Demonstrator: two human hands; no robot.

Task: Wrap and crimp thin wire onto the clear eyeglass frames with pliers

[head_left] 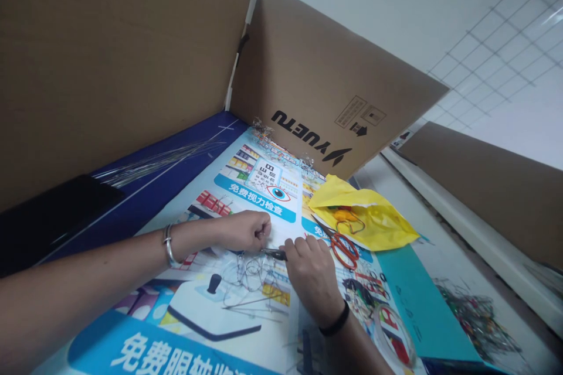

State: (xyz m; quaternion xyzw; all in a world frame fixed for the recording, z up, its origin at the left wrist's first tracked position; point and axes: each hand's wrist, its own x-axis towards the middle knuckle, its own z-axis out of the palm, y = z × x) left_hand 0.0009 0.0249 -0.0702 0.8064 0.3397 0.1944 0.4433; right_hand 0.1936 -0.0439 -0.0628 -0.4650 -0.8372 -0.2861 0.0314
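My left hand (244, 230), with a silver bangle at the wrist, is closed in a pinch above the printed poster. Whatever lies between its fingers is too small to make out. My right hand (311, 263), a black band round its wrist, grips a pair of pliers (273, 254). Their dark jaws point left and end just under my left fingers. Below both hands, thin silver wire (251, 274) lies in loose loops and straight bits on the poster. Orange-handled scissors (344, 250) rest to the right of my right hand, blades toward the far left.
A yellow bag (378, 220) lies open beyond the scissors. Cardboard panels (316, 82) stand at the back and left. Long straight wires (162, 163) lie along the left edge by a black object (57, 217). A roll of clear tape (394, 337) and a wire heap (477, 319) are at right.
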